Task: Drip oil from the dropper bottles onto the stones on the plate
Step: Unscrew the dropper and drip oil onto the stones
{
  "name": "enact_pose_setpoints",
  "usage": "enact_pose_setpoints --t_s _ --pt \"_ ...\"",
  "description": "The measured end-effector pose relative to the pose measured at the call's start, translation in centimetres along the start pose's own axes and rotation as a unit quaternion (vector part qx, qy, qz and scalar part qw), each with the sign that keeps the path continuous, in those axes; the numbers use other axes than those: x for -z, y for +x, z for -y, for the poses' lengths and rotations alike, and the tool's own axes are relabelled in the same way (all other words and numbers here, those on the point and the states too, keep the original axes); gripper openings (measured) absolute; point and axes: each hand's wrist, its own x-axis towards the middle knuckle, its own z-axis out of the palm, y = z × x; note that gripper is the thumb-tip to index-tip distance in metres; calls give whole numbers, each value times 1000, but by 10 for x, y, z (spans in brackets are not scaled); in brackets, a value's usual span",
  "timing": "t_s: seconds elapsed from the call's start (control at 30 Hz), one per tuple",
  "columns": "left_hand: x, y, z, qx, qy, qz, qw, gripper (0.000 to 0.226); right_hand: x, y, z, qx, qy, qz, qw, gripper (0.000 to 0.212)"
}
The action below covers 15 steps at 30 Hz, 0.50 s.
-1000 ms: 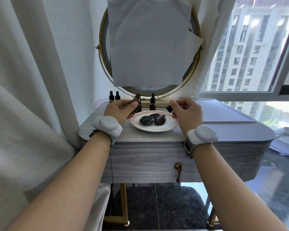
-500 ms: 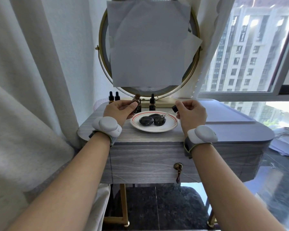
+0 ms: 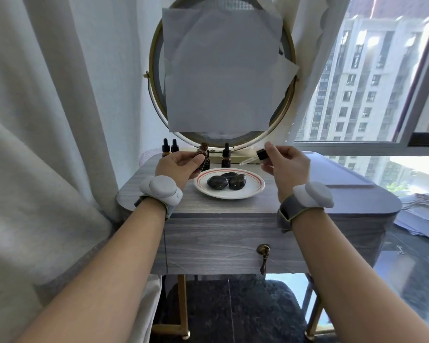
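**Dropper lifted off the stones**

A drawer knob (image 3: 263,250) is seen on the front of the table (image 3: 221,206). One plate (image 3: 255,189) is set near the front edge, and three dark stones (image 3: 217,182) are laid on it, touching one another. The one dropper (image 3: 250,160) is pinched by its black cap in the right hand (image 3: 286,167). Its long axis is held almost level above the plate's far right rim, the glass tip pointed left and slightly down. Half a second ago the tip was lowered onto a stone; now it is raised clear. An open bottle (image 3: 203,151) is gripped upright in the left hand (image 3: 177,165), as before. Three capped bottles are counted: one (image 3: 226,157) behind the plate, two (image 3: 166,146) at the far left corner. A paper-covered mirror (image 3: 156,70) is stood at the back edge.
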Motion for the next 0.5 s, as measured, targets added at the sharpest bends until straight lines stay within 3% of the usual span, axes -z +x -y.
enact_pose_setpoints --t_s 0.5 --pt "-1 -1 -1 -10 7 -3 1000 10 -31 16 -3 110 -113 61 986 19"
